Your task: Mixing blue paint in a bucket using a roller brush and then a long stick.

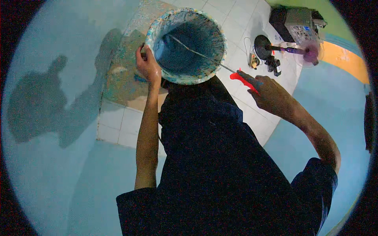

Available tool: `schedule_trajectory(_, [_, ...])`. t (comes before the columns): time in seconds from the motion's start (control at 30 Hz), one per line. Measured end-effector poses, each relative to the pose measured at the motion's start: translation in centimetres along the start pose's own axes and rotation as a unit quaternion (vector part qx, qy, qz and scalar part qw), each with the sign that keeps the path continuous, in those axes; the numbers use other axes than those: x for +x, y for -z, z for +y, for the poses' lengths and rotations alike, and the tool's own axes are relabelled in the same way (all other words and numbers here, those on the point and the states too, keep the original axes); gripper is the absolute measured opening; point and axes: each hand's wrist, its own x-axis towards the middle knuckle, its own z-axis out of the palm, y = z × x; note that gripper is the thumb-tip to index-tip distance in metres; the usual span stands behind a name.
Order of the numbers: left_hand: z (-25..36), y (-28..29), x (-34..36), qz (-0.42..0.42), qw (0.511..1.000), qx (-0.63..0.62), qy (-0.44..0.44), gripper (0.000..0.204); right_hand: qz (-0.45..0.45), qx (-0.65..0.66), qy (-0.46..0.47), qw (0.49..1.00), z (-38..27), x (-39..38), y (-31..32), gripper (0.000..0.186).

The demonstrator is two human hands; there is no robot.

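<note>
A round bucket [218, 33], its rim and walls spattered with dried paint, is tilted so that I look into its dark bluish inside. My left hand [149, 67] grips its left edge, fingers curled at the rim. In my right hand [271, 96] is the red handle of a paint roller [246, 82], held to the right of the bucket. Its thin bent metal rod crosses the near right rim and reaches into the bucket. The roller's head, at the rod's far end inside, is hard to make out.
Paint-stained cardboard [126, 84] lies left of the bucket on white floor tiles [236, 15]. At the right lie a fan [309, 53] with a purple stand, small dark items [272, 65] and a grey-black box-like thing [297, 23]. Pale blue walls [51, 165] rise on both sides.
</note>
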Motion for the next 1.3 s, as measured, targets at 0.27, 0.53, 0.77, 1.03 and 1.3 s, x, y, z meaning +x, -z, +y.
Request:
schedule_trajectory(0.27, [0.4,0.1,-0.1,-0.015,1.000,0.007,-0.005,0.037,0.105,-0.390,0.032,0.914,1.0,-0.4,-2.1,0.069])
schedule_trajectory(0.53, [-0.3,0.2,0.6,-0.055,0.998,0.018,-0.023,0.037,0.086,-0.496,0.053,0.862,0.9,6.3,-0.5,0.067])
schedule_trajectory(0.77, [-1.5,0.6,2.7,-0.082,0.995,0.051,-0.034,0.041,0.042,-0.387,0.099,0.916,3.9,8.6,-0.8,0.060])
schedule_trajectory(1.03, [-1.4,0.2,3.6,-0.107,0.983,0.107,-0.107,0.037,0.081,-0.457,0.133,0.876,7.6,9.7,-1.0,0.082])
schedule_trajectory(1.3, [-0.7,0.2,2.6,-0.100,0.981,0.118,-0.116,0.031,0.124,-0.377,0.025,0.918,9.3,9.7,-6.5,0.077])
